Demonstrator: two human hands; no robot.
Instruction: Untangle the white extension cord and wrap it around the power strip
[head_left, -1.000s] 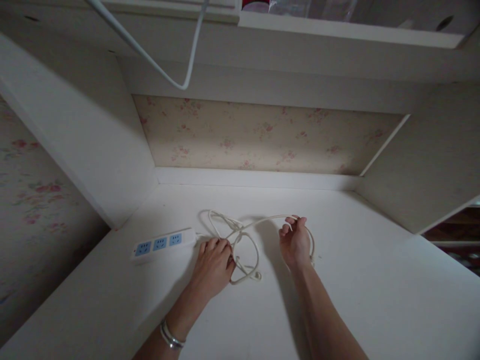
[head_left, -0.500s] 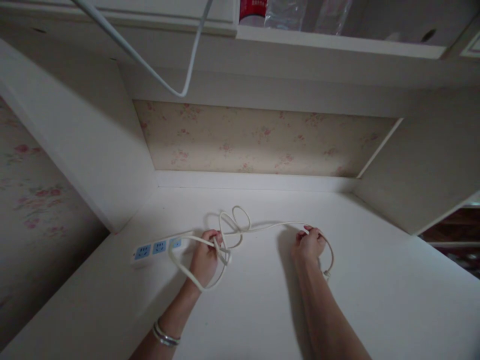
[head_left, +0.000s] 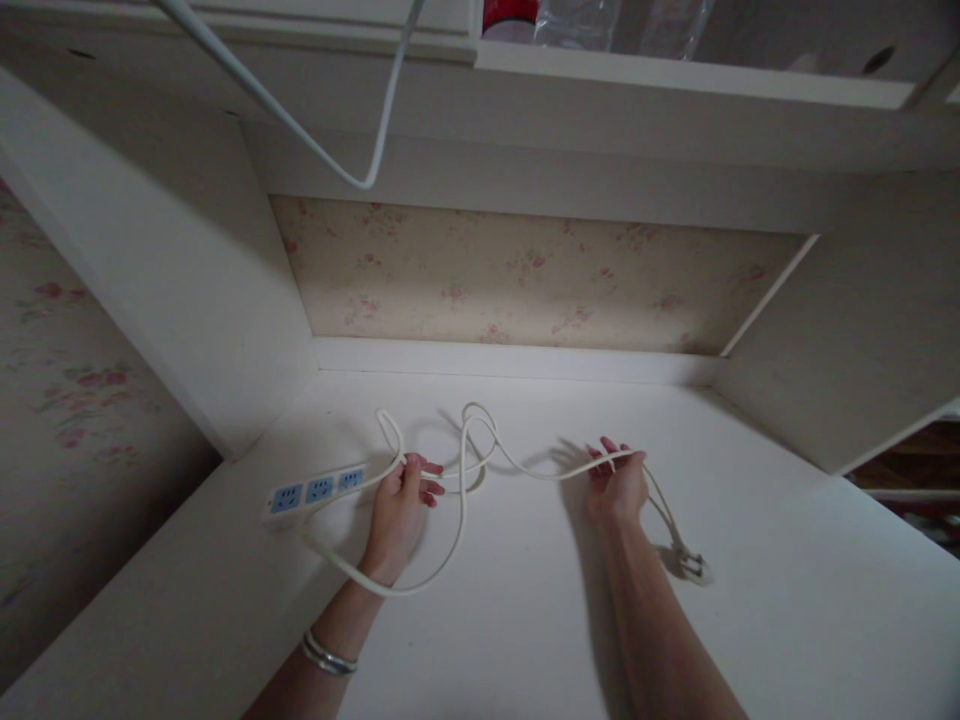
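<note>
Fingers of the left hand (head_left: 396, 522) and right hand (head_left: 619, 492) loosely grasp a white cord (head_left: 540, 476) looped over the worktop (head_left: 480, 660), its plug (head_left: 694, 568) at right, the apparently light, pliant length best pinched beside each crossing.

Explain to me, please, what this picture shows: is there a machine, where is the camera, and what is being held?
There is no machine, only a person's two bare hands. The camera is worn on the person's head and looks forward and down. On the white desktop lies a three-outlet power strip, left of the left hand. That hand and the right hand both hold a loosely looped, cream power cord. The plug shows at the cord's end, right of the right hand.
</note>
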